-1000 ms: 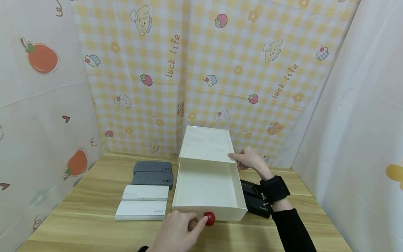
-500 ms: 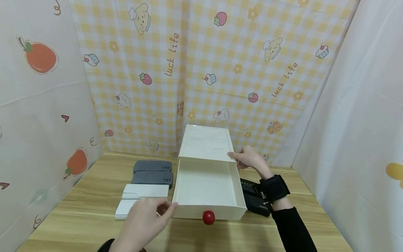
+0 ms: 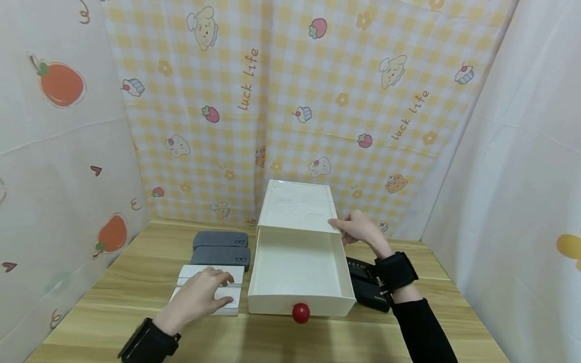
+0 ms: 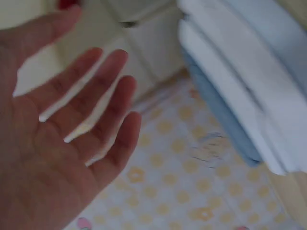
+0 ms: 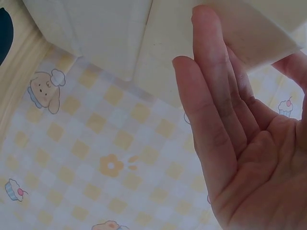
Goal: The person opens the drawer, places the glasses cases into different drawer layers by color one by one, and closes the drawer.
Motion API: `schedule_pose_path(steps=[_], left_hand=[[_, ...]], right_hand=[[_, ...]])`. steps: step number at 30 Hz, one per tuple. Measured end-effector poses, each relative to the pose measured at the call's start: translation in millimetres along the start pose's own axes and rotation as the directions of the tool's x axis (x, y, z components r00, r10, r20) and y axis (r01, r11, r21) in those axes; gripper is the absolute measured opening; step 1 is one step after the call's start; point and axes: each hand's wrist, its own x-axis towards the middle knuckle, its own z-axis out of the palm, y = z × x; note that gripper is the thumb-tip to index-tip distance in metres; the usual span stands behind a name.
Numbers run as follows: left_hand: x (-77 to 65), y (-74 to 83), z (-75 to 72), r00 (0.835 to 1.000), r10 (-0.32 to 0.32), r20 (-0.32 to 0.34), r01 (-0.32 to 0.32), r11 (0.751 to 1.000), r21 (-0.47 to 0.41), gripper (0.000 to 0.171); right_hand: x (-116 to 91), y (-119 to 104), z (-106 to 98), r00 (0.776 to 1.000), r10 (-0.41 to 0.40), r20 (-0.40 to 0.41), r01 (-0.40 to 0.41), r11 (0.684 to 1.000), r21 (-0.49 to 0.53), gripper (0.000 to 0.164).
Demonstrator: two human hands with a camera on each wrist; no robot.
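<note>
My left hand (image 3: 199,295) hovers over two white flat cases (image 3: 231,292), fingers spread and holding nothing. In the left wrist view, the white case (image 4: 254,81) nearest it is clear of the fingertips. A cream drawer box (image 3: 299,206) stands mid-table with its drawer (image 3: 301,272) pulled out and bare inside. On the drawer's front is a red round knob (image 3: 301,313). My right hand (image 3: 360,228) rests against the box's right front corner, thumb on top. The right wrist view shows its fingers (image 5: 204,105) fairly straight along the box's side.
Two grey glasses cases (image 3: 220,255) lie behind the white ones, left of the box. Several black cases (image 3: 369,292) sit at its right, partly behind my right wrist. A checked curtain (image 3: 236,126) hangs at the back, with white curtains at both sides.
My left hand has let go of the red knob and moved left, past the drawer's corner, to above the white cases. The right hand, box and drawer have stayed put.
</note>
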Motion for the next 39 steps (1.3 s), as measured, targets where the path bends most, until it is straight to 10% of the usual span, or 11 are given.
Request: schedule_pose_path(steps=[8,39], left_hand=[[-10.2,-32.1,26.6,0.989,-0.040,0.143,0.027,0.996,0.090,0.053],[-16.9,-49.0,43.1,0.995,-0.030,0.098,0.022,0.997,0.080,0.059]], right_hand=[[-1,1,-1,1.000,-0.013,0.008,0.013,1.000,0.004,0.045],[1,2,-1,1.000,-0.006,0.024,0.006,1.000,0.016,0.044]])
